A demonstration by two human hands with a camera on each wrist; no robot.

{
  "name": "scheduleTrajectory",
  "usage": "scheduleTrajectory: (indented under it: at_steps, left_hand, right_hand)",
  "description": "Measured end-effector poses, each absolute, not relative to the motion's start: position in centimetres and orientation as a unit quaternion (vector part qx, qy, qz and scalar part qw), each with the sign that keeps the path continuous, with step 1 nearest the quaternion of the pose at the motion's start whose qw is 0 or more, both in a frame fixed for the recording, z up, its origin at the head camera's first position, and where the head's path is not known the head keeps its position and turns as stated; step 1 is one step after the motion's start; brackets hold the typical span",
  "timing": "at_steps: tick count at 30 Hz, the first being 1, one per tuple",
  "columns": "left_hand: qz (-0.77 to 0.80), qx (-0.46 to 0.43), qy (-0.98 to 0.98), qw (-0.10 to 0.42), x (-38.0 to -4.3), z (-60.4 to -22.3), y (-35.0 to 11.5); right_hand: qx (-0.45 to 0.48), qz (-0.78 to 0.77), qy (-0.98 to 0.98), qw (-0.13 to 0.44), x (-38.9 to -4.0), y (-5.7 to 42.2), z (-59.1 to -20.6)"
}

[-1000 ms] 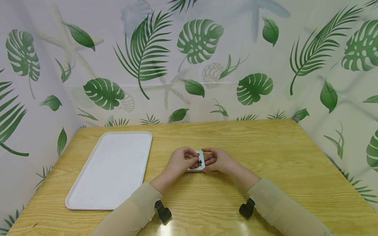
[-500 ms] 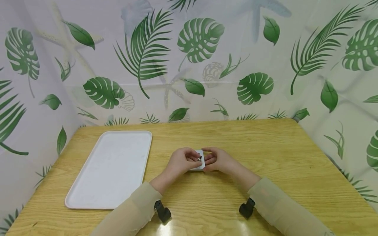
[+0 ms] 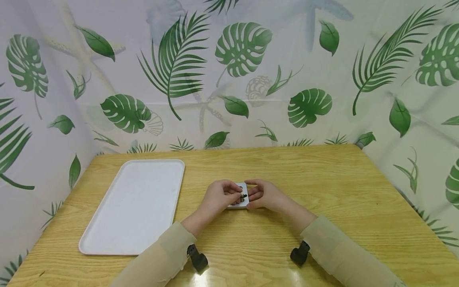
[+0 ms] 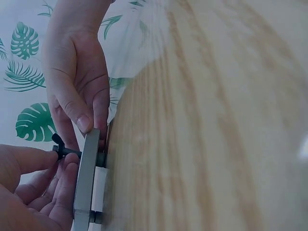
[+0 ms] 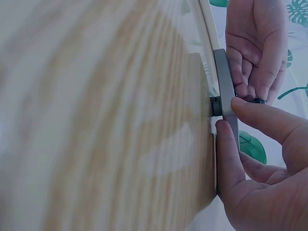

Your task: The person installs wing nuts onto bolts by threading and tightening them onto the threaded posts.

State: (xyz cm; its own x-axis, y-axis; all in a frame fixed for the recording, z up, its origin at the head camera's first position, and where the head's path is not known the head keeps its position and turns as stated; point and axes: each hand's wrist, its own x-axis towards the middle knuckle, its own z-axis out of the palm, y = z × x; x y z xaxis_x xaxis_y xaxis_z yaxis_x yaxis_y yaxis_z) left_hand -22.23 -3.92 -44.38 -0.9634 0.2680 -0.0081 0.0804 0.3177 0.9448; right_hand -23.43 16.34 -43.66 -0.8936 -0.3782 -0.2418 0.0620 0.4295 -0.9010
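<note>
A small pale metal plate (image 3: 244, 204) lies near the middle of the table, raised slightly on bolt heads (image 4: 101, 160) under it. A threaded bolt (image 4: 73, 153) stands up through the plate, with a black wing nut (image 4: 58, 142) on it. My left hand (image 3: 218, 196) pinches the wing nut between thumb and fingers. At the plate's right edge, my right hand (image 3: 267, 195) grips it, thumb on the near side. In the right wrist view, the right thumb (image 5: 262, 113) lies against the plate (image 5: 225, 77). Left fingers hide part of the plate from above.
A white rectangular tray (image 3: 134, 207) lies on the left of the wooden table (image 3: 322, 179). Behind the table hangs a leaf-patterned cloth (image 3: 201, 79). Black wrist cameras (image 3: 197, 258) sit on both sleeves.
My left fingers and thumb reached forward over the wing nut, then drew back, and the wing nut's wings point another way. The right hand and the plate have stayed put.
</note>
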Motion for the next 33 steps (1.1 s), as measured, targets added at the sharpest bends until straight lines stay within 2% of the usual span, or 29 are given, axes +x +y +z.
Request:
scheduleTrajectory:
  at_steps: [11, 27, 33]
  left_hand:
    - [0.59, 0.08, 0.8, 0.076, -22.34, -44.33, -3.81]
    - [0.554, 0.101, 0.821, 0.09, -22.1, -44.08, -4.03]
    - [0.558, 0.106, 0.819, 0.076, -21.99, -44.2, -4.14]
  right_hand:
    - [-0.098, -0.527, 0.817, 0.211, -23.38, 16.33, -43.65]
    - [-0.104, -0.526, 0.817, 0.211, -23.23, 16.48, -43.54]
    - [-0.101, -0.524, 0.82, 0.209, -23.24, 16.38, -43.62]
